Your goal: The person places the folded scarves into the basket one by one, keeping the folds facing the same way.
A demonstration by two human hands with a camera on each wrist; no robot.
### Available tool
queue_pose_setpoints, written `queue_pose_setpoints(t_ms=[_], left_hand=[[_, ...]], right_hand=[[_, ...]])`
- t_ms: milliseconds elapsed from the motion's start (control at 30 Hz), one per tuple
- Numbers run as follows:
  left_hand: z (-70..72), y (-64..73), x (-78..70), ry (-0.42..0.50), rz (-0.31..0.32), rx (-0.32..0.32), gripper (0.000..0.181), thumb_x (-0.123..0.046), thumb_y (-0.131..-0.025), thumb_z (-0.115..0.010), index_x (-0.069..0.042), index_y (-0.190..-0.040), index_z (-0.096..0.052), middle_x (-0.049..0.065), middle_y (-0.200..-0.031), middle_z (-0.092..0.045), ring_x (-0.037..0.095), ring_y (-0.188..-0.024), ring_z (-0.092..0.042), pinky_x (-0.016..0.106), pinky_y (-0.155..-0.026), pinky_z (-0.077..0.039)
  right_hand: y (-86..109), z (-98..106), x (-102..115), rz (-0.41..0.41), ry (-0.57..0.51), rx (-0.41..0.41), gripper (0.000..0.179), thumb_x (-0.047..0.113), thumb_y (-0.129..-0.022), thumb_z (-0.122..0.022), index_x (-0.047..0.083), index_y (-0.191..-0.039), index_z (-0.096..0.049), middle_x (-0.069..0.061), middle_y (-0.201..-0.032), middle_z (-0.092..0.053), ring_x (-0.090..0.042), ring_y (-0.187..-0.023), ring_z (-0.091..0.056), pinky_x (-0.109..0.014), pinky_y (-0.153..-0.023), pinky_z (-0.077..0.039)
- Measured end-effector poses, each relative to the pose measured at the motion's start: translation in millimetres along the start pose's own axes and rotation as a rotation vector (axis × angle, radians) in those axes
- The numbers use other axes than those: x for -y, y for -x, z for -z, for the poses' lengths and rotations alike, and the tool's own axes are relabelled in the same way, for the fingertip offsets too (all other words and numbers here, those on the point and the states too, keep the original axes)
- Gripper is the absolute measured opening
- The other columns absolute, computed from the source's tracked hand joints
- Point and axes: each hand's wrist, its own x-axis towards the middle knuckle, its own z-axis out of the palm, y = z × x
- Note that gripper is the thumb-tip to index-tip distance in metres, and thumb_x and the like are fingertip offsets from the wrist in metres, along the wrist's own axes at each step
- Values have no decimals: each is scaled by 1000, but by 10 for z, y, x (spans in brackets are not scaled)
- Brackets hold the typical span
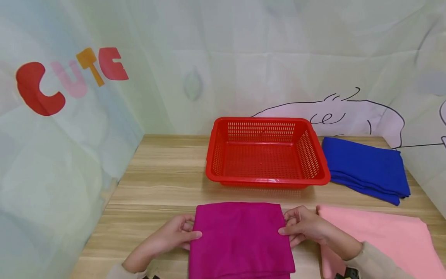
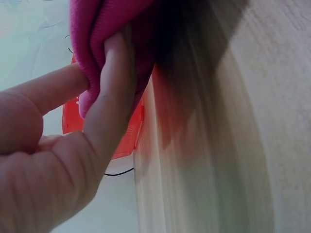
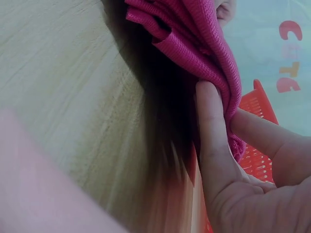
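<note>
A folded magenta cloth lies between the two hands at the front of the table. My left hand pinches its left edge, thumb on top and fingers underneath. On the opposite edge my right hand pinches the cloth the same way. Both wrist views show the folded layers of the cloth held a little off the wooden surface, with a dark shadow below. In the right wrist view the cloth has several stacked layers between thumb and fingers.
Behind the cloth stands a red plastic basket with nothing in it. A folded blue cloth lies right of the basket, and a pink cloth lies by the right forearm. Printed fabric walls enclose the wooden table.
</note>
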Motion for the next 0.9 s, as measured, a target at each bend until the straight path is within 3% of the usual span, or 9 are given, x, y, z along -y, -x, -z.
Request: queue_pose_setpoints(t_ms=[267, 900], left_hand=[[2, 9, -51, 12, -10, -1, 37, -3, -98, -62, 18, -123, -45, 21, -100, -71, 25, -86, -72, 41, -73, -61], [-17, 30, -237, 29, -12, 19, 38, -4, -98, -61, 17, -126, -47, 21, -105, -70, 24, -90, -71, 41, -76, -60]], right_hand=[[8, 6, 42, 14, 9, 1, 16, 0, -91, -69, 5, -89, -54, -3, -72, -70, -13, -61, -69, -32, -58, -60], [131, 44, 190, 10, 66, -29, 19, 5, -91, -72, -2, -101, -57, -4, -77, -71, -12, -59, -68, -30, -59, -60]])
